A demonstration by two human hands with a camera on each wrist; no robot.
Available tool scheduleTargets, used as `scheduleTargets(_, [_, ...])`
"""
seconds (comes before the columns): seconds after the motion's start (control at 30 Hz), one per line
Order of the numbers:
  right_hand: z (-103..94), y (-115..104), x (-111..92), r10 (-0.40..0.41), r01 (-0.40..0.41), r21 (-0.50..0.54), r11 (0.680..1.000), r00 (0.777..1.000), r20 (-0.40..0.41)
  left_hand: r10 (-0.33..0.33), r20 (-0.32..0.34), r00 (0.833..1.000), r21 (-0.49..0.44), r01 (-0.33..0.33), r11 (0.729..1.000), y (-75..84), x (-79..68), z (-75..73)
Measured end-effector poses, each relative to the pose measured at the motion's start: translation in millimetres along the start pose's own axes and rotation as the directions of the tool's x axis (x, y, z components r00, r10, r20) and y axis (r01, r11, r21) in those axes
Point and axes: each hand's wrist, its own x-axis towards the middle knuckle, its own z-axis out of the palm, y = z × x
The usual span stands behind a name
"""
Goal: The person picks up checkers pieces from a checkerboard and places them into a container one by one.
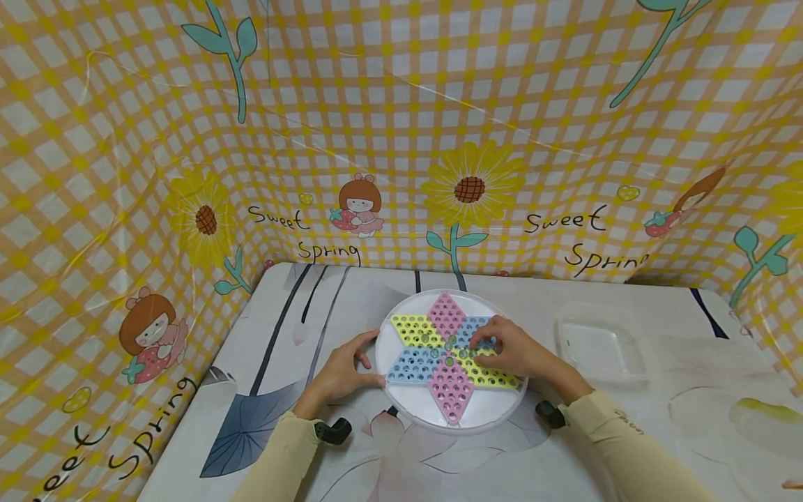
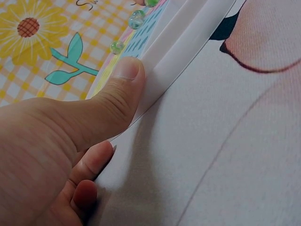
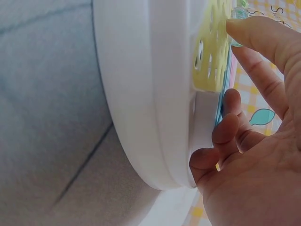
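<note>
A round white Chinese checkers board (image 1: 410,411) with a pink, yellow and blue star of holes lies on the table. Several clear green and bluish marbles (image 1: 435,353) sit around the star's middle. At the board's left rim is my left hand (image 1: 341,369); its thumb (image 2: 127,77) touches the rim, with the other fingers partly hidden. My right hand (image 1: 511,348) is over the right side of the star, pinching a clear marble (image 3: 239,13) between thumb and index finger. Its other fingers are bent beside the board's edge in the right wrist view.
To the right of the board stands a clear plastic container (image 1: 601,346), with a small greenish thing inside its left part. A floral cloth covers the table (image 1: 351,453). Checkered fabric (image 1: 401,125) hangs behind and at the sides.
</note>
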Motion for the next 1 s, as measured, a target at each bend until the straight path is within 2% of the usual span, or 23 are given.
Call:
scheduleTargets(0.33, [1.5, -3.5, -0.2, 0.007, -0.007, -0.014, 1.000, 1.000, -0.005, 0.040, -0.008, 0.999, 0.006, -0.040, 0.999, -1.0, -0.5, -0.9])
scheduleTargets(1.0, [-6.4, -6.2, -1.6, -0.029, 0.029, -0.011, 1.000, 1.000, 0.003, 0.020, -0.003, 1.000, 0.001, -0.020, 1.000, -1.0, 0.5, -0.2])
